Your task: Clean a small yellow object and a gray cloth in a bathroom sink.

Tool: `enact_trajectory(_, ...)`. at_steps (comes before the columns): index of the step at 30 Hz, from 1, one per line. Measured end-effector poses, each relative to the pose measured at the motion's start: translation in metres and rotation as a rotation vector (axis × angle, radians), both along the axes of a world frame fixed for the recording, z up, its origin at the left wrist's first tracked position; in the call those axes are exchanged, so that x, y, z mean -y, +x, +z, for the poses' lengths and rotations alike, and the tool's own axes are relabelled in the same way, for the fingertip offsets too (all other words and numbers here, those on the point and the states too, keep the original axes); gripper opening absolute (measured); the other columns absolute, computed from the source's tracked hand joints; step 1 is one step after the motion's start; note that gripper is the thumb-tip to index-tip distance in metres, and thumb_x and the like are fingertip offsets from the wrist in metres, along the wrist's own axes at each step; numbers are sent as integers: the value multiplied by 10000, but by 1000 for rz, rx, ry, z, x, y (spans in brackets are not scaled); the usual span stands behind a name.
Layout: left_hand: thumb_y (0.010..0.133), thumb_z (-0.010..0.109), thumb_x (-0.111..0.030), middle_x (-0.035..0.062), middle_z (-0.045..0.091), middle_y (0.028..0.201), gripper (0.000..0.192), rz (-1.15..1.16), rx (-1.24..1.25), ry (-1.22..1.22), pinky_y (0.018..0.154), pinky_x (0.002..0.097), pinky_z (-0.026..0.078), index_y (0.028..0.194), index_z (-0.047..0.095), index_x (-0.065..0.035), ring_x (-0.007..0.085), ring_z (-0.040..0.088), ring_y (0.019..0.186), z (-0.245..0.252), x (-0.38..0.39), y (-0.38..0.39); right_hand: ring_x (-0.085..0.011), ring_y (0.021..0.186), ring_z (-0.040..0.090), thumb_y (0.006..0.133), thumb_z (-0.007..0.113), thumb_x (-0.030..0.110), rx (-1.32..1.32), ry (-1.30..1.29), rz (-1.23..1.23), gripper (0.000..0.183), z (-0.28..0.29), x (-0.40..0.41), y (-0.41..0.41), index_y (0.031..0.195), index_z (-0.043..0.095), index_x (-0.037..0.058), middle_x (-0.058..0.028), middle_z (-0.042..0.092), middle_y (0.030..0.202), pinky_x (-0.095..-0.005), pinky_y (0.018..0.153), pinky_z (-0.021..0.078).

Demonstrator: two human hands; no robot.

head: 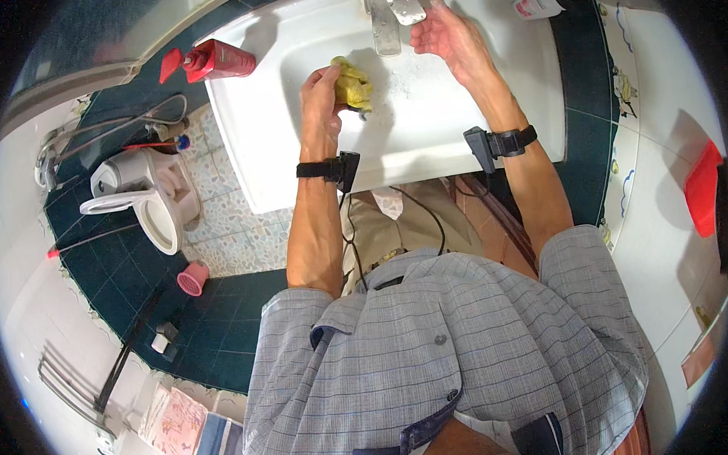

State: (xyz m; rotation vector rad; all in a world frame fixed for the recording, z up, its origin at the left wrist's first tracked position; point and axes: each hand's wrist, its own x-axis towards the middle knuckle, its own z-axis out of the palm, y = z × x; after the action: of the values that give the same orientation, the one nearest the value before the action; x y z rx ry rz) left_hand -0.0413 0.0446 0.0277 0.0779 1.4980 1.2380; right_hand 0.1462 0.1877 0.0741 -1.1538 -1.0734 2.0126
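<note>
Over the basin of a white washbasin [247, 141], my left hand [322, 102] grips a crumpled yellow cloth [353, 86]. A small dark bit shows under the cloth's lower edge; what it is I cannot tell. My right hand [444, 38] is up beside the metal faucet [387, 28], its fingers apart and nothing held in them. Its fingertips are close to the faucet's lever [405, 6]; whether they touch it is unclear. Small wet specks dot the basin floor below the spout.
A red pump bottle [226, 58] stands on the basin's left rim, a white and pink container [536, 5] at the far right corner. Left on the floor are a toilet [159, 225] and a pink basket [193, 278]. Cables hang from straps on both wrists.
</note>
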Motion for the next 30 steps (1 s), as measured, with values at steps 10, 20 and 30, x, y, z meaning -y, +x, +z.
enact_trajectory(10,948,531,-208,187,616,1042,388,14,-9,-16,709,372,583,1184,512,100,273,658,872,-3,-2,6,-177,731,650,907,658,343,80,58,33,342,-5,-4,-1,976,621,9,-95,652,818,-305,678,545)
enact_trajectory(20,942,545,-216,139,626,985,332,-12,-6,-9,674,329,566,1129,545,58,220,651,823,-9,0,4,-178,731,654,917,637,358,115,73,56,348,1,-2,-5,967,607,15,-96,657,820,-299,684,546)
enact_trajectory(30,889,651,-263,49,627,842,266,75,-123,-3,576,242,479,982,616,-16,122,598,703,16,5,-5,-170,729,647,915,625,415,137,54,48,393,-2,-1,-3,944,606,24,-83,651,796,-296,677,534)
